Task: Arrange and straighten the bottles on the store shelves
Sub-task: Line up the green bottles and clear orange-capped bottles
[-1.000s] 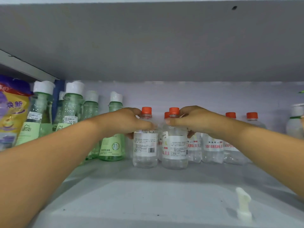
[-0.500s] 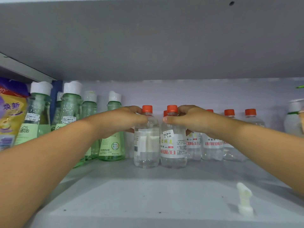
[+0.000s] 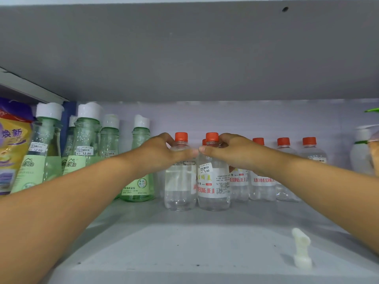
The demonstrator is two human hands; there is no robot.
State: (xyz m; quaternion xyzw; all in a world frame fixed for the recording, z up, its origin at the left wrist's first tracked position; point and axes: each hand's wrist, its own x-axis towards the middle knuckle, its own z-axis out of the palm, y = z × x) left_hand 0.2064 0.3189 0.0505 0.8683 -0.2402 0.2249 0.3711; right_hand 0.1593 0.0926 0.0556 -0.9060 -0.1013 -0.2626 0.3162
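Shelf: grey store shelf (image 3: 184,242) under a low grey board, pale back wall behind the goods.
Left hand: left hand (image 3: 162,154) has its grip curled round the shoulder of the left clear bottle (image 3: 180,181), just under its orange cap.
Right hand: right hand (image 3: 229,153) has its grip wrapped round the neck of the right clear bottle (image 3: 213,185); both thumbs nearly meet between the two.
Where the bottles are: both stand upright at the front of the shelf, touching side by side, ahead of the row of orange-capped bottles (image 3: 262,179).
Change: a second ago the two showed their small-print backs; now the right one faces out with red lettering and price sticker, while the left one shows the blank back of its label through the liquid.
Meaning: the right bottle looks squared; the left likely needs more turning.
Nearby: green bottles (image 3: 137,177) with white caps on the left, a purple and yellow bag (image 3: 12,144) at the edge, a white plastic piece (image 3: 301,251) near the front.
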